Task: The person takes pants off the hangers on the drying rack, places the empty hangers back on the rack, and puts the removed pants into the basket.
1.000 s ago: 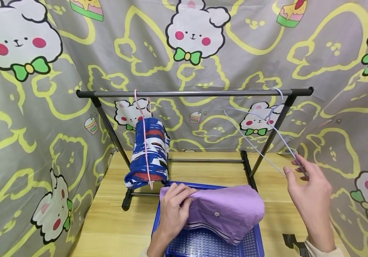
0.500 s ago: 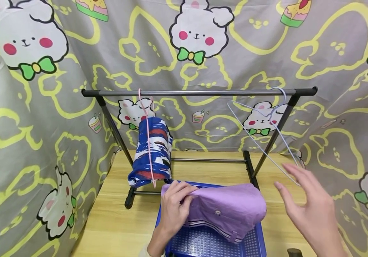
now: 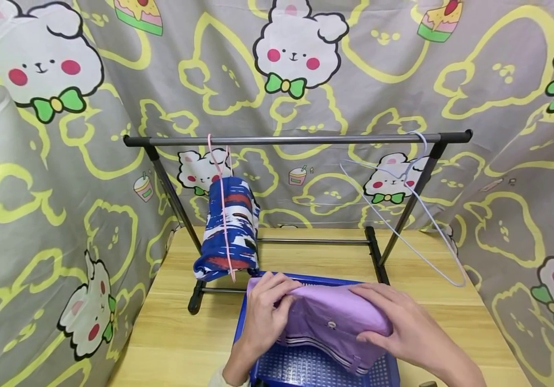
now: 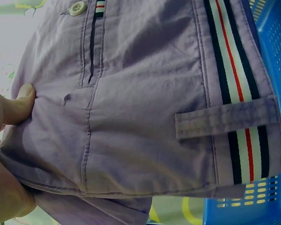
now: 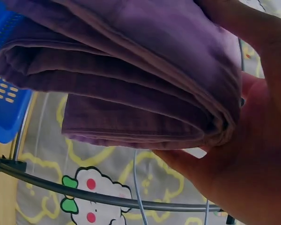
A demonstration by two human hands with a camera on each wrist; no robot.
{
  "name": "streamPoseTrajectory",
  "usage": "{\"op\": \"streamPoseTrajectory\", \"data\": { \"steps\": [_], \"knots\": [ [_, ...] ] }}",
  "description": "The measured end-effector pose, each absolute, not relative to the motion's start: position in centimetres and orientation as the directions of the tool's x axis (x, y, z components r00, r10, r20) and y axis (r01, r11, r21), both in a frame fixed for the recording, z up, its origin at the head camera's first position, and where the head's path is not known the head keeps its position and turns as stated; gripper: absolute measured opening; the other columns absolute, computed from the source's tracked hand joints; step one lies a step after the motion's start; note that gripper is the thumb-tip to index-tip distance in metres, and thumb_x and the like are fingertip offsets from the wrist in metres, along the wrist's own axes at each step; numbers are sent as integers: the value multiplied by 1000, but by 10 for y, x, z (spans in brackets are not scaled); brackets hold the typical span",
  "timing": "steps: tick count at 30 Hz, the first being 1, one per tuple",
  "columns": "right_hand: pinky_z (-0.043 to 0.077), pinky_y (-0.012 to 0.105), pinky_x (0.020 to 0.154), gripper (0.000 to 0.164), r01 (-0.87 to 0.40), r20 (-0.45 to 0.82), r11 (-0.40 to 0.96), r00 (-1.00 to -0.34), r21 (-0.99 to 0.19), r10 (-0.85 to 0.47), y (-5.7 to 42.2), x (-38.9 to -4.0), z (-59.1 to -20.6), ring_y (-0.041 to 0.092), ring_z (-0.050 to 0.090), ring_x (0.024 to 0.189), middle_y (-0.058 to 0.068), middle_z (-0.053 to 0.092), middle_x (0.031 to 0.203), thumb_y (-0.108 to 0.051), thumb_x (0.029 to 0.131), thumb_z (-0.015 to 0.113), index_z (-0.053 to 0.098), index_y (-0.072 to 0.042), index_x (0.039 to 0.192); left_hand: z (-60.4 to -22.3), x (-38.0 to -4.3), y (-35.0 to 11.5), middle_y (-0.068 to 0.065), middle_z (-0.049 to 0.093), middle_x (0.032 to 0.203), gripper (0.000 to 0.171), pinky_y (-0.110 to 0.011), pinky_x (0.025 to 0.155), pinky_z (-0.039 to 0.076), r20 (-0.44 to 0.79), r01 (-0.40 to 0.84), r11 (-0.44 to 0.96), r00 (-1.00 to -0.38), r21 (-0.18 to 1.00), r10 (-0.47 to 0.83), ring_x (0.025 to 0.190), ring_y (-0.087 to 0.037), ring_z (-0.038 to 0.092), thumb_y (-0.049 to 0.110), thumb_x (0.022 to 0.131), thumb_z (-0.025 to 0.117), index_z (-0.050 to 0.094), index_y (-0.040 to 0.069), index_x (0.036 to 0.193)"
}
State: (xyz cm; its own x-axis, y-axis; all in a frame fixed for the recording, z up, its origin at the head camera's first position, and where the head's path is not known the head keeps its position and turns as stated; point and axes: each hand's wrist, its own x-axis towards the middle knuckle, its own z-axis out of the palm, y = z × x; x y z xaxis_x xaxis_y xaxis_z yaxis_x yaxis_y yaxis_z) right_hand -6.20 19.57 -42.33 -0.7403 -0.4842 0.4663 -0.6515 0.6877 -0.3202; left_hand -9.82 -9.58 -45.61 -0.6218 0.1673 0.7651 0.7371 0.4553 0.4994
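Note:
Purple pants (image 3: 322, 307), folded into a thick bundle, are held over a blue basket (image 3: 301, 371) in the head view. My left hand (image 3: 266, 314) pinches their left end between thumb and fingers. At the other end, my right hand (image 3: 404, 329) grips the rounded folds, thumb on the near side and fingers over the top. The left wrist view shows a button, a belt loop (image 4: 225, 119) and a striped band along the waist. Stacked layers of the fold (image 5: 131, 89) face the right wrist view.
Behind the basket stands a dark metal rack (image 3: 277, 141) on a wooden table (image 3: 160, 344). A pale blue wire hanger (image 3: 405, 176) hangs bare at its right. On the left, a pink hanger (image 3: 223, 215) carries blue, white and red patterned cloth (image 3: 239, 226). Printed curtains surround the table.
My right hand has let go of the pale blue hanger, moved left and down, and taken hold of the pants' right end. My left hand keeps its pinch on the pants.

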Motion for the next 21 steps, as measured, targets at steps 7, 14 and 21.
{"op": "streamPoseTrajectory", "data": {
  "steps": [7, 14, 21],
  "knots": [
    [52, 31, 63, 69, -650, 442, 699, -743, -297, -503, 188, -64, -433, 1, 61, 83, -7, 72, 114, -23, 72, 93, 66, -22, 135, -454, -97, -102, 11, 69, 89, 12, -13, 69, 38, 737, 747, 465, -627, 476, 253, 74, -9, 52, 10, 86, 80, 79, 16, 96],
    [44, 21, 58, 52, -685, 467, 637, -719, -354, -515, 183, -69, -437, -3, 49, 72, -19, 61, 100, 1, 69, 86, 68, -23, 110, -449, -98, -108, 13, 68, 92, 12, -18, 74, 45, 666, 733, 514, -655, 445, 358, 83, -8, 58, 19, 89, 79, 78, 18, 101],
    [42, 16, 61, 56, -739, 521, 582, -663, -340, -538, 181, -72, -438, -4, 49, 74, -21, 59, 102, 7, 63, 77, 65, -27, 106, -437, -96, -122, 13, 70, 111, 41, -33, 82, 52, 428, 685, 638, -724, 352, 541, 100, -10, 62, 38, 78, 89, 76, 25, 115]
  ]
}}
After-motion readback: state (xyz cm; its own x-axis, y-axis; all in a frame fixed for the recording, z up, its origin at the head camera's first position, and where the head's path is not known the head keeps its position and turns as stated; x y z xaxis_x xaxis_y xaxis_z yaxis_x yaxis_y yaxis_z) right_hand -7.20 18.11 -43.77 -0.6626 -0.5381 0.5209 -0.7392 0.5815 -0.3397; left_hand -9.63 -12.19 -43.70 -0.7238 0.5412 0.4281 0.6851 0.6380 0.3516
